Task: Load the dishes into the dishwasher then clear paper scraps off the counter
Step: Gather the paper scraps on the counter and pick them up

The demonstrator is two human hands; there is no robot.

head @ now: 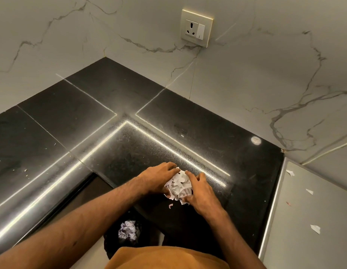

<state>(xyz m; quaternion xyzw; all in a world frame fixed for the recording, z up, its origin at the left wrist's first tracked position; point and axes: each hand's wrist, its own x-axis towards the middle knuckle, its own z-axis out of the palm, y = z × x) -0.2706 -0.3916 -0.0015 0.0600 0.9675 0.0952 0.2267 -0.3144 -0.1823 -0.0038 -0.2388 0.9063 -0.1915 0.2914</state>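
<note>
While the left hand (pixel 159 177) and the right hand (pixel 201 193) are curling their fingers round a heap of torn white printed paper scraps (pixel 179 186) from either side, they are probably bunching it for one lift. It is sitting near the front edge of the polished black stone counter (pixel 149 144), with one small scrap (pixel 170 205) lying loose beside it. Below, a black waste bin (pixel 108 247) is holding a crumpled white paper ball (pixel 128 232).

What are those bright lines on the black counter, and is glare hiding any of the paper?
Head view: the lines look like reflected strip lighting on the polished counter, with a round glare spot to the right. Head view: the paper pile lies just short of the streaks, evenly lit, with some print readable. Head view: the crumpled paper below the counter edge sits in shadow.
</note>
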